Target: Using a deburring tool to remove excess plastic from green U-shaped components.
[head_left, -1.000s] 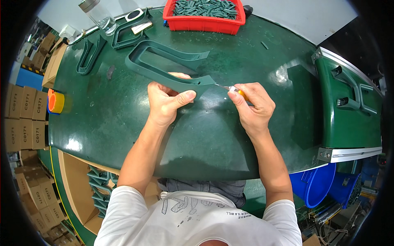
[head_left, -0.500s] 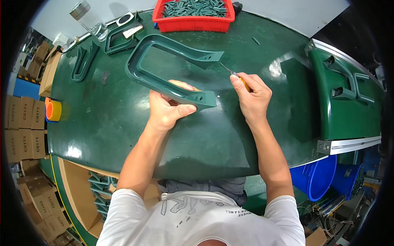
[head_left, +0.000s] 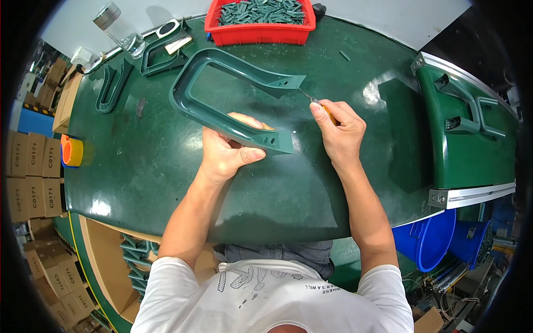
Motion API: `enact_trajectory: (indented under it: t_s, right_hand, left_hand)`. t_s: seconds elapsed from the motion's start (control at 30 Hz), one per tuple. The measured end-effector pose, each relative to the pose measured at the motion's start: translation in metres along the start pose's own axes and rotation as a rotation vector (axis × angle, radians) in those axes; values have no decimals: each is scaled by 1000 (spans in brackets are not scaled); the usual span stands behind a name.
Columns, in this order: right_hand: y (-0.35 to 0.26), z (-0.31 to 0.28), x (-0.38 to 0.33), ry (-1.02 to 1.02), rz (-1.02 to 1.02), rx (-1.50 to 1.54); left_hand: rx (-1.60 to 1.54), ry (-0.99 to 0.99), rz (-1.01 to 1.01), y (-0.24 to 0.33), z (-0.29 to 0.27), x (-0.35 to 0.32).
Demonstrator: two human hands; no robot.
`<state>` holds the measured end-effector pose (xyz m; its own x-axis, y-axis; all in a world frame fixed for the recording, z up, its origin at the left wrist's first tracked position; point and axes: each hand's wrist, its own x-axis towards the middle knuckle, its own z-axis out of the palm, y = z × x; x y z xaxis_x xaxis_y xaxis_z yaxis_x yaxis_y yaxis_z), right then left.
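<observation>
A large dark green U-shaped plastic handle part (head_left: 222, 94) lies on the green table (head_left: 166, 166), its two arms pointing right. My left hand (head_left: 227, 150) grips its near arm, thumb under the flat end with holes. My right hand (head_left: 340, 133) holds a small knife with a yellow handle (head_left: 320, 105). The thin blade tip touches the end of the far arm.
A red bin (head_left: 260, 25) of small green pieces stands at the table's far edge. More green handle parts (head_left: 114, 83) and a clear bottle (head_left: 116, 25) lie at the far left. An orange tape roll (head_left: 72, 151) sits at the left edge. A green rack (head_left: 466, 133) is on the right, a blue bucket (head_left: 425, 241) below.
The handle part has been turned and drawn closer, its open end now facing right. My left hand moved from lying flat on it to gripping its near arm. The knife went to the far arm's end.
</observation>
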<state>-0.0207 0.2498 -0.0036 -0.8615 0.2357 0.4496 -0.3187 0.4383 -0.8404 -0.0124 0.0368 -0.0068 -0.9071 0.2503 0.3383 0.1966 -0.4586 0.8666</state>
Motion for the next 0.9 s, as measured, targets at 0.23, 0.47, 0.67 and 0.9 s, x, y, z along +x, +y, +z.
enact_trajectory:
  t_s: [0.23,0.47,0.67,0.9]
  right_hand:
    - [6,-3,3,109,-58,-54]
    - [12,-25,25,172,324,89]
    - [1,-33,20,-436,436,572]
    - [-4,-32,19,-456,436,542]
  left_hand:
    - [-110,-128,23,-4,-1,-1]
    - [-73,-163,-52,-8,4,-4]
    - [-49,-116,-23,-6,-6,0]
    - [-28,-117,-14,-6,-6,-1]
